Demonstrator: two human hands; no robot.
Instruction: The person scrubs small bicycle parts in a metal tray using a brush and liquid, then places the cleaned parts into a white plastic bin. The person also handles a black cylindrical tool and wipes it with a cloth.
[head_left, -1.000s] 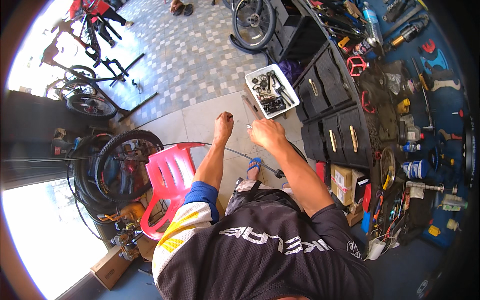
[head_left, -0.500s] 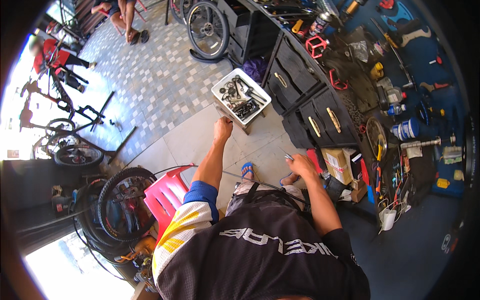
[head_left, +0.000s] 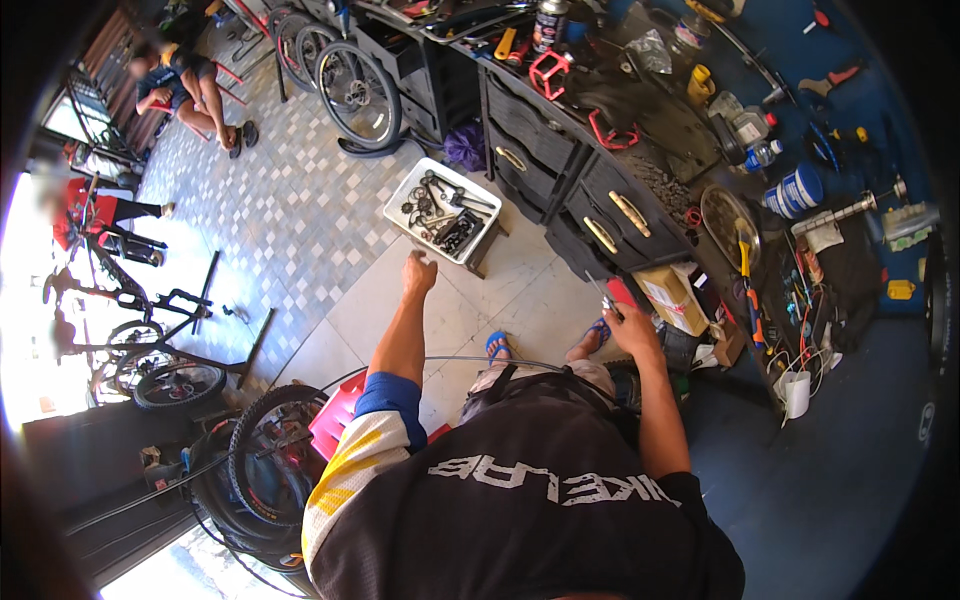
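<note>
My left hand (head_left: 419, 274) reaches forward, just short of the near edge of a white plastic tray (head_left: 398, 223). Its fingers are curled, and whatever they may hold is hidden. Black and metal bicycle parts (head_left: 452, 212) lie in the tray. Off to the right, my right hand (head_left: 633, 332) is closed around a slim metal tool (head_left: 606, 298) whose thin shaft points up and left; its exact kind is too small to make out. A thin dark cable (head_left: 470, 359) runs across in front of my waist.
On the right stands a black drawer cabinet (head_left: 565, 185), its top crowded with tools and red pedals (head_left: 549, 75). Cardboard boxes (head_left: 672, 300) sit below it. A pink chair (head_left: 338, 415) and bicycle wheels (head_left: 275, 450) are at my left. Two people sit or stand farther off, near bicycle frames.
The view has turned, so the tray and cabinet appear farther left. My left hand remains near the tray, its fingers slightly looser. My right hand still holds the slim tool.
</note>
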